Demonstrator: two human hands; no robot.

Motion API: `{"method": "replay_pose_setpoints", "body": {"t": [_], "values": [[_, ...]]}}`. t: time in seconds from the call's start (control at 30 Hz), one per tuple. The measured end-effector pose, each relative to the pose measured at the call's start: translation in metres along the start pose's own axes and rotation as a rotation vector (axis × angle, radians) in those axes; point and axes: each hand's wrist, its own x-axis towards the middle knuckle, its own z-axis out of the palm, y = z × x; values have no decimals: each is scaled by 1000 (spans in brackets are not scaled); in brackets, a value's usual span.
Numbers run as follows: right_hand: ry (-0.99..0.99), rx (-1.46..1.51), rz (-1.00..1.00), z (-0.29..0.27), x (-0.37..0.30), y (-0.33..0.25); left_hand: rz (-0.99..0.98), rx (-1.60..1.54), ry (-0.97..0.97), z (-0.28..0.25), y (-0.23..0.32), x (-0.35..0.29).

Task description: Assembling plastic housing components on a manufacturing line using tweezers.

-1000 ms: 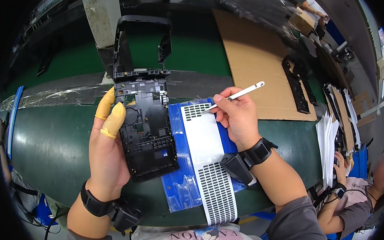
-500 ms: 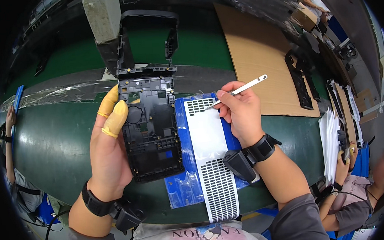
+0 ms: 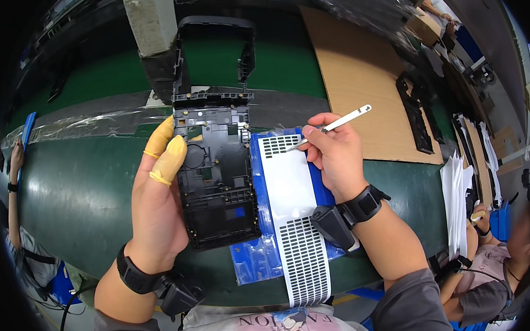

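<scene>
My left hand (image 3: 161,199), with yellow finger cots on its thumb and a finger, is closed on the left edge of a black plastic housing (image 3: 219,168). The housing is raised off the table, its ribbed inner side showing, with an open frame at the far end. Pinched in my right hand (image 3: 337,152) is a pair of tweezers (image 3: 347,118). Its tip touches or hovers just over the top rows of a white sheet of small black pads (image 3: 290,188); which, I cannot tell. Beneath that sheet lies a blue plastic-covered board (image 3: 255,260). Part of the sheet's middle is bare white.
A cardboard sheet (image 3: 358,99) lies at the far right, with a black plastic part (image 3: 416,114) on it. White papers (image 3: 455,202) stand at the table's right edge. A post (image 3: 154,33) rises behind the housing. Other people work at both sides of the green table (image 3: 85,195).
My left hand and the housing have shifted slightly to the right, closer to the sheet. The tweezers' tip has moved a little to the right along the top rows.
</scene>
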Motion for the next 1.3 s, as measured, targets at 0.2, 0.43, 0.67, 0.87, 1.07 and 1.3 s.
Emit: {"method": "replay_pose_setpoints", "body": {"t": [0.2, 0.43, 0.67, 0.87, 1.07, 1.3], "values": [[16, 48, -2, 0, -2, -1, -44, 33, -74, -3, 2, -1], [26, 123, -41, -3, -3, -6, -87, 9, -100, -2, -1, 2], [-62, 158, -152, 12, -25, -37, -200, -53, -72, -4, -9, 1], [0, 105, -166, 5, -12, -11, -209, -46, -64, -3, -10, -1], [47, 45, -22, 3, -6, 0, -196, -104, -47, -3, -10, -1], [53, 66, -41, 3, -6, 1, -186, -60, -50, -3, -10, -1]]}}
